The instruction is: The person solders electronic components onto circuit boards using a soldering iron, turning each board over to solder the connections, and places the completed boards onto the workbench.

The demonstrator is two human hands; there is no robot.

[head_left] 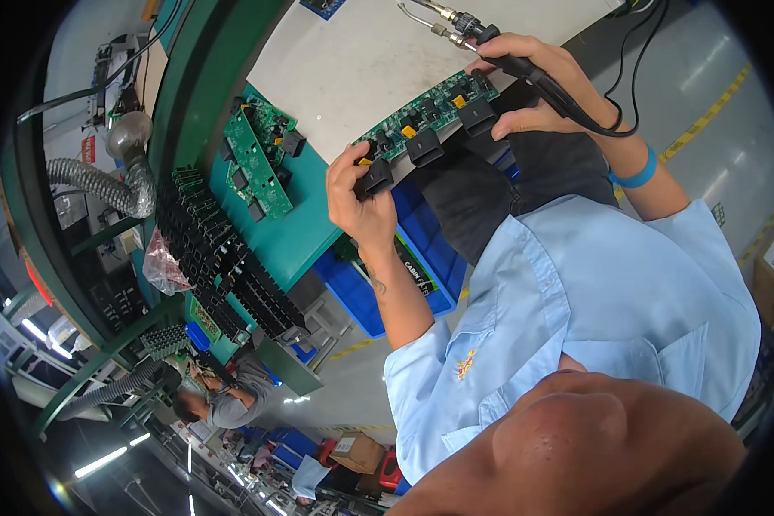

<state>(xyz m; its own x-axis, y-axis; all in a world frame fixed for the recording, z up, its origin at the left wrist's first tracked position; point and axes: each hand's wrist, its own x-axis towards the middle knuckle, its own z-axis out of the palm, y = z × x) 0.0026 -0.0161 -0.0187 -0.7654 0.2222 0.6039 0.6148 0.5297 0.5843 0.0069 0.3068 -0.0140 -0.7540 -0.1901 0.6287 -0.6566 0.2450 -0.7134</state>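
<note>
A long green circuit board (pixel 430 107) with black connector housings and small yellow parts is held tilted above the front edge of the bench. At its left end, my left hand (pixel 361 193) has fingers and thumb closed round a black connector. My right hand (pixel 546 82) is closed round the black handle of a soldering iron (pixel 533 77), which has a bent metal tube beside its barrel. The iron's tip points to the upper left, away from the board. The fingers of that hand also reach the board's right end; how firmly they touch it is partly hidden.
Green boards (pixel 254 159) lie on the teal mat (pixel 310 219) at left, near a long row of upright boards (pixel 215 249). A blue bin (pixel 357 297) sits below the bench edge. A black cable (pixel 636 86) loops at right. Another person (pixel 224 396) works farther off.
</note>
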